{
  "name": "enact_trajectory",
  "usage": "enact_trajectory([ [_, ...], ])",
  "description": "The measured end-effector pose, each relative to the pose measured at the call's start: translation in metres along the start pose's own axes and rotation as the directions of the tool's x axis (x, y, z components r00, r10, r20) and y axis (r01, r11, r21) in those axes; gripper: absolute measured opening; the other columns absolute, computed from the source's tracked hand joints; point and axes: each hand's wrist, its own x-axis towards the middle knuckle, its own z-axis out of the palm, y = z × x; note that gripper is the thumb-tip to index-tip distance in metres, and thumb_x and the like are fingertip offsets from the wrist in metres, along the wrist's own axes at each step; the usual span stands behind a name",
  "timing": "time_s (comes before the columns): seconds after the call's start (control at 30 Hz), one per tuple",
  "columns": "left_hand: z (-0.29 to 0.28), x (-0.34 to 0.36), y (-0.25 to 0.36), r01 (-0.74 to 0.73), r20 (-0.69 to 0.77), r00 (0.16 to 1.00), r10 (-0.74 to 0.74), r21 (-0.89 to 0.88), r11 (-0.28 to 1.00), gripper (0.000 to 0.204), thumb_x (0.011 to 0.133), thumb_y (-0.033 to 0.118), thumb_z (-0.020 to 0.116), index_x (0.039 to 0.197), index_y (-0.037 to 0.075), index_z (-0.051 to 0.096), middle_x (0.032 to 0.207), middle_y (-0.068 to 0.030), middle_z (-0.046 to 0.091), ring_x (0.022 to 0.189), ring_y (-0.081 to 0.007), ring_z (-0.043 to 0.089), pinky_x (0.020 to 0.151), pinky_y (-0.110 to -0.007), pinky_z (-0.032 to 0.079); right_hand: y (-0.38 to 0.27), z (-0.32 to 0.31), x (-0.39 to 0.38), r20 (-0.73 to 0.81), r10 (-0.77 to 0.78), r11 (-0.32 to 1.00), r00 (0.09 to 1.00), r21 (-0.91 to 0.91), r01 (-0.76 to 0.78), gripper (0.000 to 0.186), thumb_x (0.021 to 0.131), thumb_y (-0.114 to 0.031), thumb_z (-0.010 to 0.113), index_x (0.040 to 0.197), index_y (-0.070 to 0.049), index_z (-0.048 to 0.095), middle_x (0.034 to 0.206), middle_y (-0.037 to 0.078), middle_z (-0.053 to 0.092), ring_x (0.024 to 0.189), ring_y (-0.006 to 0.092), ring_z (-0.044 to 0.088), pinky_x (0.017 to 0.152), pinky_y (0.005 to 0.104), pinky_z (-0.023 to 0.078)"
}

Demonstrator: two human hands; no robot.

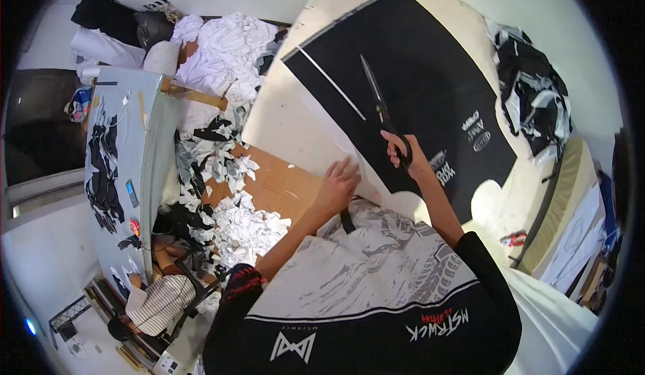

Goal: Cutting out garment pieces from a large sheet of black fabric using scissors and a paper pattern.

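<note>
My right hand (406, 155) is wrapped round the handles of large dark scissors (377, 94). Their long blades look closed and point away from me, over a big piece of black fabric (416, 59) with white printed marks near its lower right. A narrow white strip (332, 83) lies along the fabric's left side. My left hand (341, 179) rests on the near left edge of the pale cutting table (282, 116), its fingers stretched out, holding nothing, just left of the fabric.
A red-handled tool (514, 239) lies at the table's right. Beyond it hangs a bundle of black and white cloth (537, 100). White scraps (245, 227) cover the floor at left. A seated person in a striped shirt (163, 301) is beside a grey table (127, 140).
</note>
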Motion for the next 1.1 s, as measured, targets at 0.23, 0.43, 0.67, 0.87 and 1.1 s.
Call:
enact_trajectory([
  [0.23, 0.008, 0.089, 0.073, 0.062, 0.018, 0.998, -0.06, -0.169, 0.984, 0.051, 0.097, 0.028, 0.069, 0.145, 0.013, 0.062, 0.135, -0.0218, 0.066, 0.125, -0.0401, 0.062, 0.103, -0.051, 0.051, 0.0, -0.059, -0.08, -0.208, 0.006, 1.0, 0.978, 0.03, 0.0, 0.043, 0.097, -0.037, 0.08, 0.068, -0.01, 0.063, 0.061, -0.001, 0.057, 0.047, 0.0102, 0.055, 0.046, 0.0258, 0.042],
  [0.43, 0.024, 0.125, 0.007, -0.12, -0.091, 0.988, 0.128, 0.088, 0.989, 0.084, 0.097, 0.056, 0.07, 0.157, 0.003, 0.047, 0.158, -0.0225, 0.05, 0.147, -0.0416, 0.046, 0.118, -0.052, 0.04, 0.024, -0.115, -0.157, -0.316, -0.112, 0.991, 0.942, 0.03, 0.128, 0.047, 0.096, -0.038, 0.08, 0.066, -0.007, 0.061, 0.059, 0.001, 0.055, 0.046, 0.0116, 0.052, 0.045, 0.0276, 0.039],
  [0.67, -0.028, 0.104, -0.085, 0.447, 0.023, 0.846, -0.533, 0.515, 0.732, 0.11, 0.084, 0.062, 0.08, 0.169, 0.017, 0.025, 0.166, -0.0286, 0.032, 0.15, -0.0558, 0.033, 0.108, -0.074, 0.041, 0.055, -0.14, -0.205, -0.389, -0.114, 0.993, 0.914, -0.064, 0.097, 0.05, 0.094, -0.036, 0.083, 0.061, -0.008, 0.057, 0.052, 0.003, 0.055, 0.041, 0.0137, 0.054, 0.043, 0.029, 0.041],
  [0.87, 0.037, 0.134, 0.045, -0.211, 0.356, 0.903, 0.239, -0.118, 0.97, 0.031, 0.08, 0.006, 0.069, 0.111, 0.001, 0.07, 0.101, -0.0191, 0.075, 0.106, -0.0356, 0.071, 0.094, -0.05, 0.056, 0.057, -0.148, -0.233, -0.463, -0.154, 0.987, 0.873, -0.036, 0.156, 0.051, 0.095, -0.038, 0.08, 0.06, -0.008, 0.059, 0.05, 0.003, 0.054, 0.04, 0.0136, 0.053, 0.043, 0.0287, 0.039],
  [1.1, -0.124, 0.275, -0.131, 0.135, -0.168, 0.976, -0.137, -0.018, 0.991, 0.036, 0.084, 0.009, 0.07, 0.119, 0.002, 0.071, 0.103, -0.0171, 0.078, 0.095, -0.0364, 0.076, 0.086, -0.044, 0.06, 0.049, -0.163, -0.227, -0.457, -0.159, 0.983, 0.875, 0.005, 0.181, 0.046, 0.087, -0.036, 0.092, 0.065, -0.009, 0.061, 0.057, -0.001, 0.057, 0.044, 0.0105, 0.055, 0.043, 0.0286, 0.041],
])
